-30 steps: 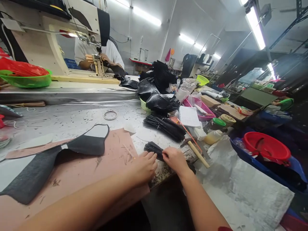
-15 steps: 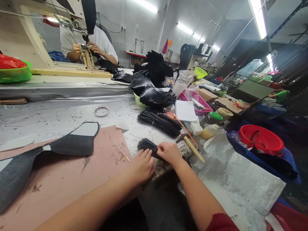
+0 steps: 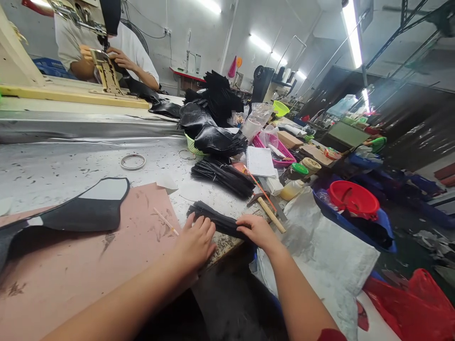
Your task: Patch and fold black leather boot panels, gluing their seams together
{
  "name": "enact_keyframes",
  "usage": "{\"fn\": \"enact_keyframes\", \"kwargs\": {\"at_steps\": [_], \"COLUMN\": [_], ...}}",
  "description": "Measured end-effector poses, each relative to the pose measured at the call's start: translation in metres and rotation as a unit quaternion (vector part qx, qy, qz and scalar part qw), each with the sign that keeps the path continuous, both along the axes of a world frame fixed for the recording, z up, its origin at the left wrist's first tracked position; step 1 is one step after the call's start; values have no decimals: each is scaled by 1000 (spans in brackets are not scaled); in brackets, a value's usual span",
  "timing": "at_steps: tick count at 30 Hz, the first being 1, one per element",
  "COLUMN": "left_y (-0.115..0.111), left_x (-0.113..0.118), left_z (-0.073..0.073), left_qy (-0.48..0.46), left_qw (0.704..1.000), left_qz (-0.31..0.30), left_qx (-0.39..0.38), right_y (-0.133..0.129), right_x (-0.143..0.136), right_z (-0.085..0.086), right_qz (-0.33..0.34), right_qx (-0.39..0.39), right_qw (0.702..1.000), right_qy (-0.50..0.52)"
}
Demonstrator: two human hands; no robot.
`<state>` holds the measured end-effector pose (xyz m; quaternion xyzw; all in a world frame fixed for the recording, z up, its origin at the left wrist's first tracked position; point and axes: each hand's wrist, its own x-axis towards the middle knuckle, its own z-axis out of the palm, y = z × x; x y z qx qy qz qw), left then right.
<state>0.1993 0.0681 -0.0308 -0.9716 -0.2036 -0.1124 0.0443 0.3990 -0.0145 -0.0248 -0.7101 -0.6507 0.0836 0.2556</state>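
A bundle of thin black strips [image 3: 223,221] lies near the front edge of the worktable, its splayed end pointing left. At the bundle's right end, my right hand [image 3: 259,230] has its thumb and fingers closed on the strips. My left hand [image 3: 197,239] rests palm down against the near side of the bundle's left part, fingers stretched out and slightly apart; its thumb reaches toward the table edge. Behind lies a second, thicker bundle of black strips [image 3: 223,177]. To the left, a black shaped piece with pale patches [image 3: 81,213] lies on a pinkish sheet [image 3: 142,246].
A hammer [image 3: 270,213] lies right of the bundles, near a notebook [image 3: 261,162] and a pink basket [image 3: 284,156]. A tape roll [image 3: 133,162] sits on the table. Black pieces [image 3: 213,137] are heaped behind. Across the table, a person works at a sewing machine [image 3: 106,71].
My right hand has slid rightward along the bundle, so more of the strips shows between my hands. The camera view has turned to the right.
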Motion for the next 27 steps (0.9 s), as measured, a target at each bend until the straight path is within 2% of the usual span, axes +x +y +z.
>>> {"fn": "enact_keyframes", "kwargs": {"at_steps": [3, 6, 10, 15, 19, 27], "left_y": [-1, -2, -6, -17, -20, -20], "left_x": [1, 1, 4, 12, 16, 17], "left_z": [3, 9, 10, -4, -11, -10], "left_qy": [0, 2, 7, 10, 11, 13], "left_qw": [999, 999, 999, 990, 988, 988], "left_qz": [31, 30, -24, -142, -155, -152], "left_qx": [23, 25, 25, 13, 6, -11], "right_y": [3, 3, 2, 3, 4, 9], "right_x": [2, 1, -4, -9, -9, -2], "right_z": [1, 3, 4, 2, -1, 5], "right_qz": [28, 51, 61, 37, 18, 0], "right_qx": [-21, -35, -39, -33, -32, -57], "right_qw": [999, 997, 994, 991, 992, 996], "right_qy": [-14, -40, -79, -123, -123, -64]}}
